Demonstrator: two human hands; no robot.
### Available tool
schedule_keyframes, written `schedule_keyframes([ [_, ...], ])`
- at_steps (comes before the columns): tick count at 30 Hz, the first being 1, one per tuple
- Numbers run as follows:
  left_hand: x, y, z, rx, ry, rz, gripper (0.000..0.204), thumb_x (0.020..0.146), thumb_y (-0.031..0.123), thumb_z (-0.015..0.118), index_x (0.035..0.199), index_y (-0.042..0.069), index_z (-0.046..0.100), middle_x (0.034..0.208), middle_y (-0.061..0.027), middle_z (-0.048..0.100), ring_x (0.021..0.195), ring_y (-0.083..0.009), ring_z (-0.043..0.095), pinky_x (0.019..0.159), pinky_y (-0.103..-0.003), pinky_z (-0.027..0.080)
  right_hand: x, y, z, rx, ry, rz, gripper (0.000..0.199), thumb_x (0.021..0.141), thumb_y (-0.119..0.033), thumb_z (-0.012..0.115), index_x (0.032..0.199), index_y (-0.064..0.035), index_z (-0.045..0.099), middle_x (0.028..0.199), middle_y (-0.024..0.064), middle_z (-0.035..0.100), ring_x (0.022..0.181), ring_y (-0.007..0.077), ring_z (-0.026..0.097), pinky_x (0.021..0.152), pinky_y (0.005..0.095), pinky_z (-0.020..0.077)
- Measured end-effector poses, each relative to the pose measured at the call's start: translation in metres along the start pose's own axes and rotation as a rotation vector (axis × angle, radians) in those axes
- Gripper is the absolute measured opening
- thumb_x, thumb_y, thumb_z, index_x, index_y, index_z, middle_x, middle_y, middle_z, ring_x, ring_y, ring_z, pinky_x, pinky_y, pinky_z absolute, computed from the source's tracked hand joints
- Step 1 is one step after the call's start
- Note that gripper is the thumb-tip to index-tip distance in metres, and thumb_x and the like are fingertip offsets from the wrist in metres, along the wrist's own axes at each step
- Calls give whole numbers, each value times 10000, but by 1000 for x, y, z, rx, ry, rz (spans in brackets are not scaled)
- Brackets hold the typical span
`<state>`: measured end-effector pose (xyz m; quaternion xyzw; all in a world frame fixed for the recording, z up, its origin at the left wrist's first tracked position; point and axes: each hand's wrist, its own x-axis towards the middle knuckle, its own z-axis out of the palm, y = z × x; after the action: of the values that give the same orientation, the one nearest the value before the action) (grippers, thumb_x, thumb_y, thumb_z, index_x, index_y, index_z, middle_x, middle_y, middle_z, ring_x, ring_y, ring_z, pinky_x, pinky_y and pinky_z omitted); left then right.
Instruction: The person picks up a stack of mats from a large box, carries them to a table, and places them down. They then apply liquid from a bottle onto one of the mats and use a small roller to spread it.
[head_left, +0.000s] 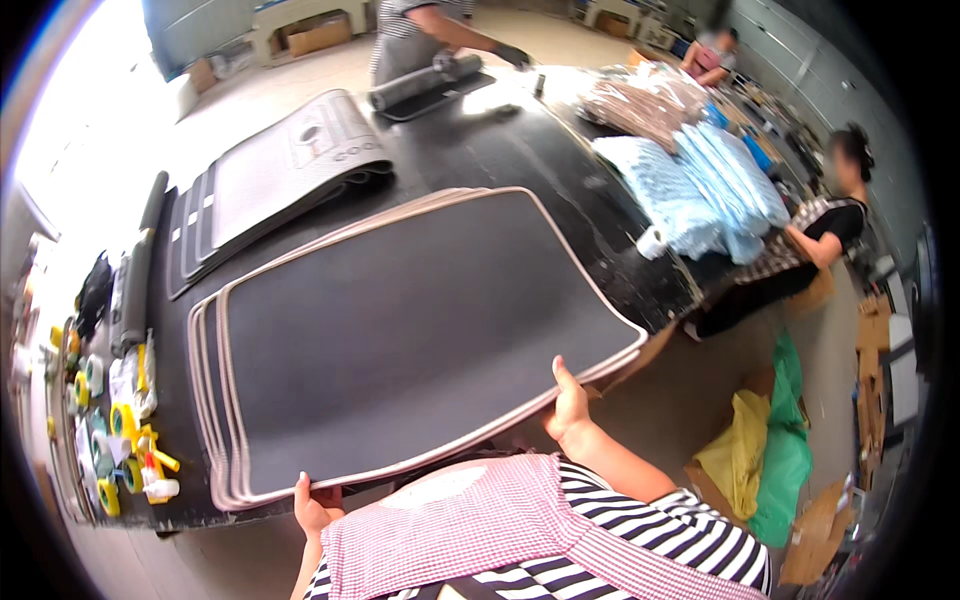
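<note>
A stack of dark grey mats with beige edging [410,330] lies on a long black table [520,140] in front of me. My left hand [315,505] grips the near left corner of the stack, thumb on top. My right hand [570,405] holds the near right edge, thumb up on the mat's rim. Both forearms come in from below, over my pink checked apron and striped shirt.
Another pile of grey mats [290,165] lies farther left. Rolls of tape and small yellow tools [120,420] line the table's left end. Blue and brown bagged bundles [700,180] sit at right. A person [430,30] works a rolled mat at the far end; two others at right.
</note>
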<state>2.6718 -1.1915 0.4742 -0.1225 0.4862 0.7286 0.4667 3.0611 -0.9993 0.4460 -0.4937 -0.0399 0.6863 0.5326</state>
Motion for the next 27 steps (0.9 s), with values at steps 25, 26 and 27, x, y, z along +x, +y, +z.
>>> schedule_keyframes([
  [25,40,-2,-3,204,257,376,435,897,74,706,1275,-77,551,1236,-122,623,1093,-227,606,977,-353,471,45,-54,-28,-307,-4,-339,341,913,-120,636,1167,106,606,1171,143,639,1038,276,642,939,406,537],
  [26,40,-7,2,218,291,388,435,903,77,702,1279,-79,547,1246,-123,619,1100,-227,603,978,-353,470,46,-63,-27,-312,-46,-345,332,928,-144,641,1157,94,611,1159,137,640,1027,264,644,930,399,538],
  [27,29,-2,23,183,281,430,422,912,72,691,1283,-67,544,1251,-120,611,1118,-224,593,979,-357,469,34,-74,-5,-325,-70,-374,327,936,-164,647,1144,85,615,1138,133,645,1012,260,647,923,397,537],
])
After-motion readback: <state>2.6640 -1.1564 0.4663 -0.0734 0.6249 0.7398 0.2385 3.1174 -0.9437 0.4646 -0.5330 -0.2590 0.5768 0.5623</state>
